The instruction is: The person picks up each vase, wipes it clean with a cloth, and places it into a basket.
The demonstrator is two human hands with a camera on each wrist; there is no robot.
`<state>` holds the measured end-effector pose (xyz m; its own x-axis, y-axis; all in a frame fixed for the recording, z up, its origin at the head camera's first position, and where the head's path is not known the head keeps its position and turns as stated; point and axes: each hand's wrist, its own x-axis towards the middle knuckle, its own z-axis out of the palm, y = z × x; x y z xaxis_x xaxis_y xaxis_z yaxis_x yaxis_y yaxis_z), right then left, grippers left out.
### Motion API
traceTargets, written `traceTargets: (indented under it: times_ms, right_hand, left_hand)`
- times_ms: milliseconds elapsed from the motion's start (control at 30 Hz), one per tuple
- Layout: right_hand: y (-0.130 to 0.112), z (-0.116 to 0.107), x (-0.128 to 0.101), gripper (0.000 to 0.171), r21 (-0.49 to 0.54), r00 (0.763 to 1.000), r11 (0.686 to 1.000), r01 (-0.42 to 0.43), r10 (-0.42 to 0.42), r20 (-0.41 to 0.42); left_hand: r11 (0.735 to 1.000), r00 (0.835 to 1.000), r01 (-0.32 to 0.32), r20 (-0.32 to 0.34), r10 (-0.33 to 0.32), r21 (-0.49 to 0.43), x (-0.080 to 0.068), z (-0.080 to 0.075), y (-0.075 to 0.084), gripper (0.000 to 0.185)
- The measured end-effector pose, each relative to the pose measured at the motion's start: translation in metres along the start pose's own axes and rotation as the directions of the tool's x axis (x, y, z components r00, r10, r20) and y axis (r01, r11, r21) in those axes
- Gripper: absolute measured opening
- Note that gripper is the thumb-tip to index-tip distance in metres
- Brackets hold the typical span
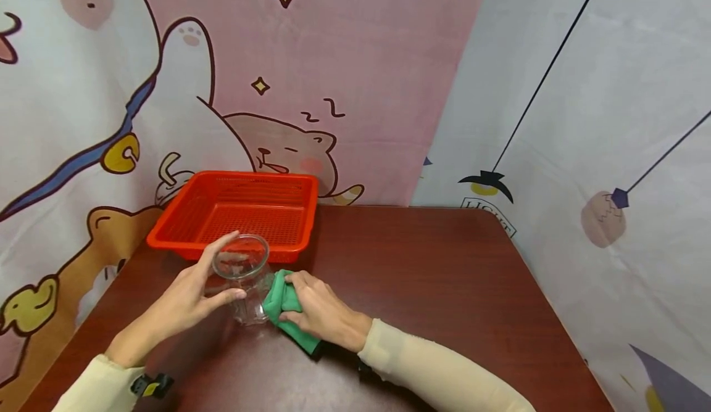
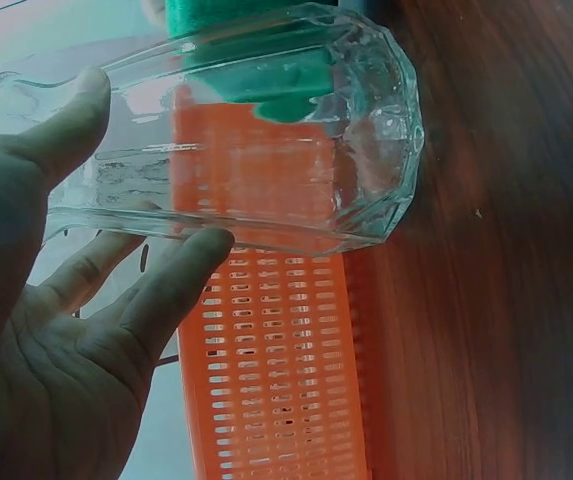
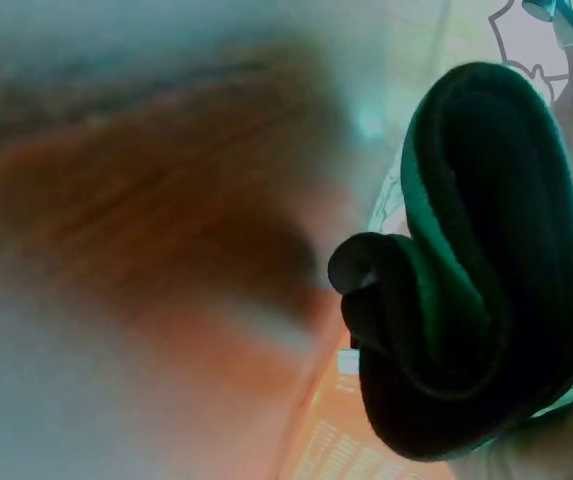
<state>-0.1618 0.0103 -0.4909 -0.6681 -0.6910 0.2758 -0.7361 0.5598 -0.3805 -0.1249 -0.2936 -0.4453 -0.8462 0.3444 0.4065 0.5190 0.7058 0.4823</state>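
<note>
A clear faceted glass jar (image 1: 242,276) stands on the dark wooden table (image 1: 433,276), in front of an orange basket. My left hand (image 1: 189,295) grips the jar from the left, thumb and fingers round its side. In the left wrist view the jar (image 2: 256,130) fills the top, with the left hand's fingers (image 2: 166,290) curled under it. My right hand (image 1: 316,310) holds a folded green cloth (image 1: 283,307) and presses it against the jar's right side. The right wrist view shows the rolled green cloth (image 3: 466,270) up close; the rest is blurred.
An orange slotted basket (image 1: 244,211) sits at the table's back left, against the cartoon-printed backdrop (image 1: 278,79). A pale curtain (image 1: 600,122) hangs along the right. The table's right edge (image 1: 561,325) runs diagonally toward me.
</note>
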Motion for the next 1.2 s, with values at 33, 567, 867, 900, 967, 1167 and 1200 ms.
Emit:
traceTargets:
  times_ms: [33, 567, 867, 900, 967, 1167, 1200]
  right_hand:
    - [0.000, 0.000, 0.000, 0.068, 0.004, 1.000, 1.000, 0.010, -0.010, -0.008]
    - [-0.001, -0.010, 0.005, 0.069, 0.112, 0.983, 0.987, 0.112, -0.093, -0.161]
    - [0.001, -0.010, 0.010, 0.075, 0.124, 0.936, 0.965, 0.231, -0.186, -0.299]
    - [0.001, -0.010, 0.010, 0.075, 0.119, 0.930, 0.964, 0.239, -0.192, -0.313]
    - [0.000, -0.009, 0.011, 0.074, 0.112, 0.919, 0.960, 0.257, -0.207, -0.336]
    - [-0.001, -0.009, 0.012, 0.066, 0.123, 0.897, 0.949, 0.289, -0.224, -0.381]
    - [-0.002, -0.010, 0.012, 0.065, 0.129, 0.895, 0.948, 0.291, -0.222, -0.388]
  left_hand:
    - [1.000, 1.000, 0.002, -0.001, -0.002, 0.004, -0.001, -0.001, 0.000, 0.125]
    - [1.000, 1.000, -0.001, 0.013, 0.001, 0.004, -0.001, 0.000, -0.002, 0.124]
    - [1.000, 1.000, 0.006, 0.030, -0.006, 0.002, 0.000, -0.001, -0.004, 0.128]
    - [1.000, 0.999, 0.004, 0.033, -0.005, 0.005, 0.000, -0.001, -0.004, 0.127]
    - [1.000, 0.999, 0.000, 0.034, 0.000, 0.019, 0.000, -0.001, -0.004, 0.127]
    - [0.999, 1.000, -0.016, 0.023, 0.015, 0.047, 0.000, -0.001, -0.003, 0.126]
    - [0.999, 1.000, -0.017, 0.022, 0.016, 0.046, 0.000, -0.001, -0.003, 0.125]
